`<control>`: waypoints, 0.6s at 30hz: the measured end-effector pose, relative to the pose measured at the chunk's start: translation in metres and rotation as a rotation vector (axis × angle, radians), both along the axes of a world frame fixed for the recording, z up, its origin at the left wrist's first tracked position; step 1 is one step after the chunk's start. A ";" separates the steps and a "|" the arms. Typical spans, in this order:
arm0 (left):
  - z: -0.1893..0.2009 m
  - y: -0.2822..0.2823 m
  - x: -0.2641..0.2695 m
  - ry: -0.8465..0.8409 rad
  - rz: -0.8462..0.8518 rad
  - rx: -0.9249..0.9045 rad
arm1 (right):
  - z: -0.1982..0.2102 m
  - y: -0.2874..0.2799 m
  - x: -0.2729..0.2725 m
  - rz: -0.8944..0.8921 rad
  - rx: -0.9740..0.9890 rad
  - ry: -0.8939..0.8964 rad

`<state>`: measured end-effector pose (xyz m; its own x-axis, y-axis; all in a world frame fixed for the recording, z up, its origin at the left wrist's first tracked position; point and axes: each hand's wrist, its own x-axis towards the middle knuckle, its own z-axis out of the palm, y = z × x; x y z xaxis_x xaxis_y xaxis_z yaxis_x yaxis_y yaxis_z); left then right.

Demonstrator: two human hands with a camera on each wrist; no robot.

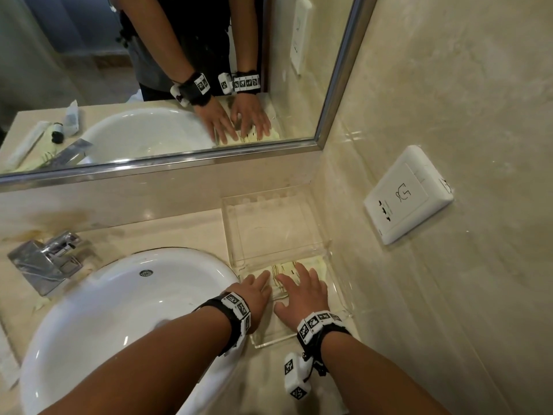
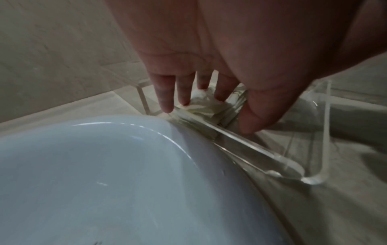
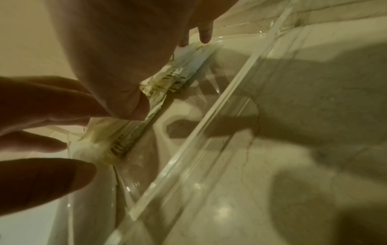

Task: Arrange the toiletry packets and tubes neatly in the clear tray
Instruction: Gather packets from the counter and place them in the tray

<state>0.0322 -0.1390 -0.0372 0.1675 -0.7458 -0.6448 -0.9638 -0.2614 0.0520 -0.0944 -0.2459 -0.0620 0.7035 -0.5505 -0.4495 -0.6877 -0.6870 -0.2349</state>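
The clear tray stands on the counter in the corner, right of the sink. Pale yellow packets with dark line print lie flat in its near half; its far half shows bare bottom. Both hands are inside the near half. My left hand lies with straight fingers on the packets' left side, by the tray's left wall. My right hand presses flat on them with fingers spread. The left wrist view shows the left hand touching the packets behind the tray rim. The right hand covers the packets.
A white sink touches the tray's left side, with a chrome faucet behind it. The wall with a socket plate runs close along the tray's right. The mirror reflects tubes and packets lying left of the sink.
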 end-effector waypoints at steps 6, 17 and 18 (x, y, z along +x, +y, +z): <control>0.007 -0.005 -0.004 -0.037 -0.038 0.058 | -0.009 0.003 -0.008 0.147 -0.027 0.116; 0.001 0.002 0.001 -0.091 -0.126 -0.115 | -0.013 0.000 -0.009 0.187 -0.018 0.136; 0.001 0.000 0.001 -0.098 -0.138 -0.149 | -0.013 -0.001 -0.010 0.184 -0.013 0.128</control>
